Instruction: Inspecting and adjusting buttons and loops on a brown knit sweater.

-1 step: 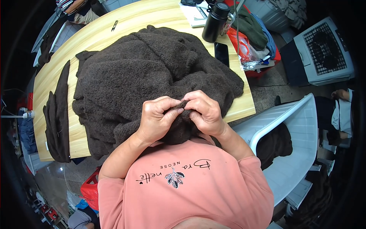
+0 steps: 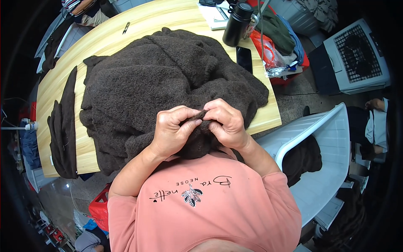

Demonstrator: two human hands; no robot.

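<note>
A large, dark brown fuzzy knit garment (image 2: 138,88) lies bunched over the wooden table, its near side hanging against my body. My left hand (image 2: 173,128) pinches its edge between thumb and curled fingers. Close beside it on the right, my right hand (image 2: 225,122) grips the same edge, fingertips pressed together. A short fold of the knit shows between the two pinches, raised in front of my chest. Whether anything small is between the fingertips is hidden.
On the pale wooden table (image 2: 147,19) are narrow dark knit pieces (image 2: 63,130), small thread snips (image 2: 126,28), a black bottle (image 2: 237,25) and a phone (image 2: 244,59). A grey plastic bin (image 2: 331,168) with dark cloth stands right. Other people sit around the edges.
</note>
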